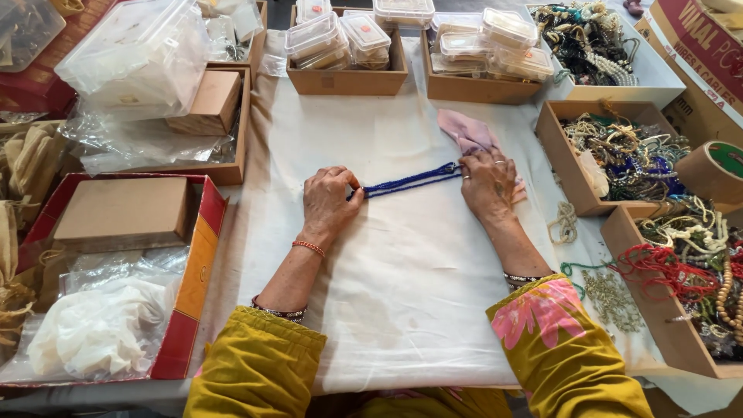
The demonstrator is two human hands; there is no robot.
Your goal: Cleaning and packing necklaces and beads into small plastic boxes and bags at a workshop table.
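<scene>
A blue beaded necklace [410,179] of several strands lies stretched across the middle of the white cloth [387,310], running from nine o'clock to three o'clock with a slight upward tilt toward the right. The left hand [329,203] has its fingers curled closed over the near end, pinching the strands against the cloth. The right hand [487,184] presses flat-fingered on the far end, where the clasp seems to sit, though I cannot tell whether it pinches or merely pins it.

The strands look taut; a harder pull from either hand could snap the thread and scatter beads over the cloth, and a slipping clasp end could let the strands twist together.

Just under the right hand, toward twelve o'clock, lies a folded pink cloth [468,131]. At three o'clock an open wooden tray [557,147] of mixed bead jewellery sits close, with loose strings spilling near the wrist that could snag. At twelve o'clock stand clear plastic boxes [329,42] in cardboard trays. At nine o'clock a red-edged box [203,255] holds a flat brown carton [124,209]. Nothing lies across the necklace itself
</scene>
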